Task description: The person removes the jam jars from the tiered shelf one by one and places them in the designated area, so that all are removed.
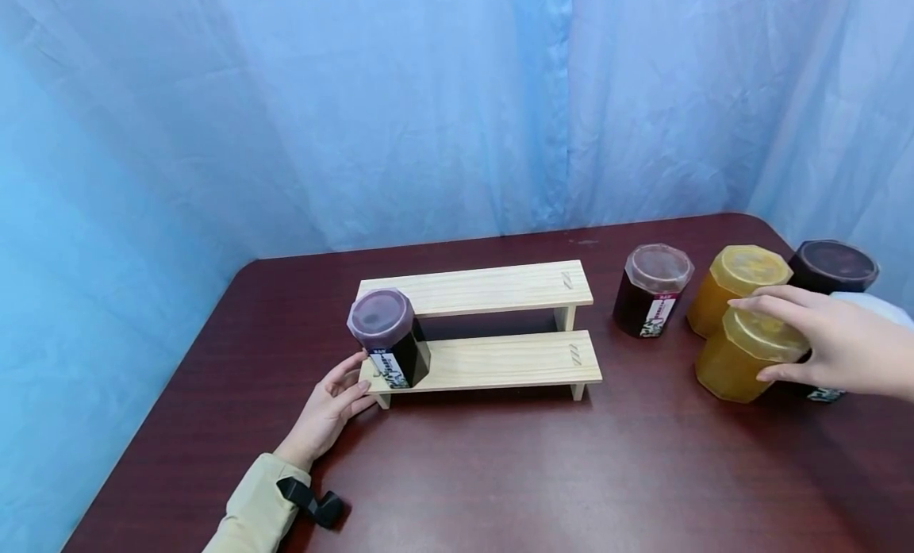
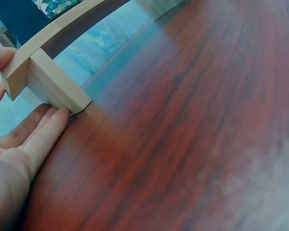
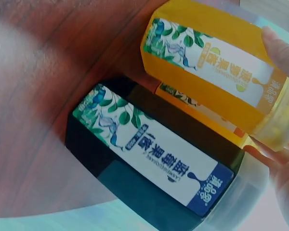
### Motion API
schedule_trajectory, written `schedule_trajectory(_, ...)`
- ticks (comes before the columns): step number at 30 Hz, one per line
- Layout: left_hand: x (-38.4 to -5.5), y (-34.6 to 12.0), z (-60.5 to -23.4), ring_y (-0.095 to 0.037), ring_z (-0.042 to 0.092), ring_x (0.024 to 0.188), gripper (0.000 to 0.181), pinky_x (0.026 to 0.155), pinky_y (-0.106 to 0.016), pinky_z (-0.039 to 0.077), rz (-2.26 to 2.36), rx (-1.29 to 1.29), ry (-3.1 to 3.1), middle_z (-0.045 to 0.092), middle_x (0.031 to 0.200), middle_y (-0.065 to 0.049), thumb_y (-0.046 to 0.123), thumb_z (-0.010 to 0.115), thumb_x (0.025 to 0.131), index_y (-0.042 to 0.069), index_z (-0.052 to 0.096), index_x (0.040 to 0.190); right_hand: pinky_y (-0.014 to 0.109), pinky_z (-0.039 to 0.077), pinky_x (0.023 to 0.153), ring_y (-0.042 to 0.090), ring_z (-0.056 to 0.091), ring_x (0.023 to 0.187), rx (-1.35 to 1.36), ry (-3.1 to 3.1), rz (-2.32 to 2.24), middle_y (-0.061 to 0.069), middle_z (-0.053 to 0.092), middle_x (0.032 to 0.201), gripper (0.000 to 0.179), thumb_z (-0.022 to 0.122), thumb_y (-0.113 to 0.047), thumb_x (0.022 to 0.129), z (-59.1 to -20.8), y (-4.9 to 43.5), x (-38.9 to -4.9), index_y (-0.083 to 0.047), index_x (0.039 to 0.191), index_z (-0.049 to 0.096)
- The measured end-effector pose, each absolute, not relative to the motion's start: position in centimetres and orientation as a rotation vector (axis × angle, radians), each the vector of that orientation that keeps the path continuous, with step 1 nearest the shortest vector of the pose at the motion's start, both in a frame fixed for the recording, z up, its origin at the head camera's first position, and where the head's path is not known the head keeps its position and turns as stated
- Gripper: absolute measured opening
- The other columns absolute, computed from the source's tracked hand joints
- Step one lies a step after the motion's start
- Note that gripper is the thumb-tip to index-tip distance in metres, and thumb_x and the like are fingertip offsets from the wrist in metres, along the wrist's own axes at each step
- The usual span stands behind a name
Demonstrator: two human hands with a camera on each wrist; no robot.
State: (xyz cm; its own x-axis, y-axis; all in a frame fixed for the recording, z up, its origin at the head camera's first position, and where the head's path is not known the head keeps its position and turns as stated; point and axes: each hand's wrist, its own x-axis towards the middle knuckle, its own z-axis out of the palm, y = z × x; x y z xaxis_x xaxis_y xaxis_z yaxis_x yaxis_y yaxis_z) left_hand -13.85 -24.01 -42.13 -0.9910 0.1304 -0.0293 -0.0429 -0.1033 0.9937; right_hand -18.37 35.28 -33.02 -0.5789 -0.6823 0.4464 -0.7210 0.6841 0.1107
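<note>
My right hand [image 1: 821, 339] grips a yellow jam jar [image 1: 731, 370] around its clear lid, thumb on the near side and fingers over the far side. In the right wrist view, this jar [image 3: 192, 62] is slightly tilted beside a dark jar [image 3: 149, 149] with a blue-and-white label. At the left end of a two-step wooden rack [image 1: 500, 362], my left hand [image 1: 324, 418] holds the lower step. The left wrist view shows fingertips [image 2: 60, 118] against the rack's leg [image 2: 55, 79]. A dark jar [image 1: 407, 355] with a purplish lid stands on that step's left end.
Right of the rack stands a dark red jar [image 1: 653, 295] with a pink-topped label. Another yellow jar [image 1: 739, 283] and a dark jar [image 1: 831, 267] stand behind my right hand, which partly covers a white lid [image 1: 874, 305]. Blue curtains [image 1: 428, 124] hang behind the brown table [image 1: 500, 474].
</note>
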Motion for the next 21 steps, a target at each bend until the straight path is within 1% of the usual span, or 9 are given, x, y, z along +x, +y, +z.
schedule_trajectory(2, -13.82, -24.04, -42.07, -0.008, 0.059, 0.101, 0.041, 0.084, -0.026, 0.054, 2.249, 0.103, 2.025, 0.052, 0.119, 0.004, 0.005, 0.054, 0.094, 0.027, 0.048, 0.127, 0.021, 0.047, 0.055, 0.022, 0.060, 0.076, 1.058, -2.470, 0.081, 0.009, 0.062, 0.099, 0.089, 0.088, -0.051, 0.038, -32.89, 35.25, -18.33, -0.008, 0.109, 0.058)
schedule_trajectory(3, -13.81, -24.06, -42.06, -0.008, 0.059, 0.101, 0.041, 0.084, -0.026, 0.054, 2.244, 0.100, 2.029, 0.052, 0.120, 0.003, 0.005, 0.054, 0.094, 0.027, 0.047, 0.127, 0.025, 0.049, 0.055, 0.025, 0.061, 0.078, 1.049, -2.482, 0.075, 0.010, 0.062, 0.099, 0.090, 0.091, -0.046, 0.035, -32.85, 35.20, -18.32, -0.008, 0.109, 0.058)
schedule_trajectory(5, -13.80, -24.08, -42.03, -0.007, 0.059, 0.101, 0.041, 0.084, -0.026, 0.054, 2.244, 0.089, 2.036, 0.050, 0.121, 0.002, 0.005, 0.054, 0.093, 0.027, 0.048, 0.127, 0.033, 0.050, 0.054, 0.027, 0.062, 0.080, 1.037, -2.499, 0.070, 0.013, 0.063, 0.099, 0.091, 0.092, -0.040, 0.032, -32.80, 35.10, -18.32, -0.007, 0.109, 0.058)
schedule_trajectory(9, -13.78, -24.16, -42.03, -0.007, 0.058, 0.101, 0.041, 0.084, -0.026, 0.053, 2.241, 0.069, 2.050, 0.050, 0.121, 0.002, 0.005, 0.055, 0.093, 0.029, 0.048, 0.126, 0.035, 0.051, 0.056, 0.027, 0.061, 0.083, 1.033, -2.503, 0.063, 0.013, 0.063, 0.102, 0.091, 0.093, -0.037, 0.033, -32.81, 34.89, -18.46, -0.008, 0.112, 0.057)
schedule_trajectory(12, -13.73, -24.26, -42.11, -0.007, 0.058, 0.099, 0.041, 0.084, -0.026, 0.054, 2.249, 0.067, 2.048, 0.051, 0.119, 0.002, 0.004, 0.054, 0.093, 0.030, 0.049, 0.125, 0.035, 0.051, 0.057, 0.025, 0.061, 0.084, 1.033, -2.503, 0.059, 0.011, 0.062, 0.104, 0.092, 0.093, -0.035, 0.033, -32.92, 34.83, -18.59, -0.008, 0.113, 0.057)
schedule_trajectory(14, -13.70, -24.28, -42.17, -0.008, 0.058, 0.099, 0.042, 0.083, -0.026, 0.054, 2.253, 0.071, 2.041, 0.052, 0.118, 0.002, 0.003, 0.053, 0.093, 0.030, 0.049, 0.125, 0.036, 0.051, 0.057, 0.026, 0.061, 0.085, 1.026, -2.524, 0.058, 0.012, 0.061, 0.105, 0.092, 0.093, -0.035, 0.034, -33.05, 34.91, -18.64, -0.008, 0.114, 0.056)
schedule_trajectory(19, -13.83, -24.13, -42.13, -0.009, 0.059, 0.101, 0.042, 0.085, -0.028, 0.053, 2.234, 0.095, 2.025, 0.053, 0.118, 0.001, 0.006, 0.054, 0.094, 0.023, 0.044, 0.131, 0.041, 0.053, 0.060, 0.029, 0.061, 0.087, 1.006, -2.574, 0.052, 0.013, 0.059, 0.108, 0.093, 0.093, -0.031, 0.035, -33.35, 35.18, -18.34, -0.007, 0.116, 0.056)
schedule_trajectory(20, -13.87, -24.12, -42.09, -0.009, 0.058, 0.102, 0.043, 0.085, -0.028, 0.053, 2.227, 0.099, 2.026, 0.053, 0.118, 0.000, 0.006, 0.054, 0.094, 0.021, 0.043, 0.133, 0.039, 0.053, 0.061, 0.028, 0.060, 0.088, 1.008, -2.568, 0.054, 0.013, 0.059, 0.109, 0.093, 0.093, -0.031, 0.034, -33.39, 35.21, -18.27, -0.007, 0.116, 0.056)
schedule_trajectory(21, -13.90, -24.13, -42.03, -0.009, 0.058, 0.102, 0.044, 0.085, -0.028, 0.053, 2.224, 0.095, 2.029, 0.052, 0.118, 0.000, 0.007, 0.055, 0.094, 0.020, 0.043, 0.134, 0.033, 0.053, 0.064, 0.027, 0.060, 0.088, 1.015, -2.555, 0.059, 0.012, 0.058, 0.109, 0.093, 0.092, -0.032, 0.034, -33.44, 35.21, -18.26, -0.008, 0.117, 0.056)
